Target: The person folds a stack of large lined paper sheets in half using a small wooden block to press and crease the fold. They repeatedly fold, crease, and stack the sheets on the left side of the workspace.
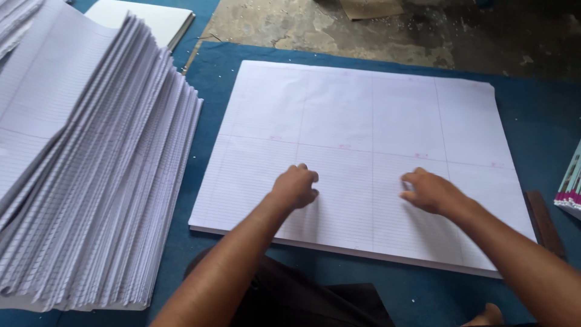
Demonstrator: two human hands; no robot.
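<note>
Left hand (295, 186) and right hand (428, 191) press ruled sheet (363, 115)

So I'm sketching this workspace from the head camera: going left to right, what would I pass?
Fanned stack of ruled sheets → left hand → right hand, both on the large flat ruled sheet → dark wooden strip → stack with pink edges.
</note>
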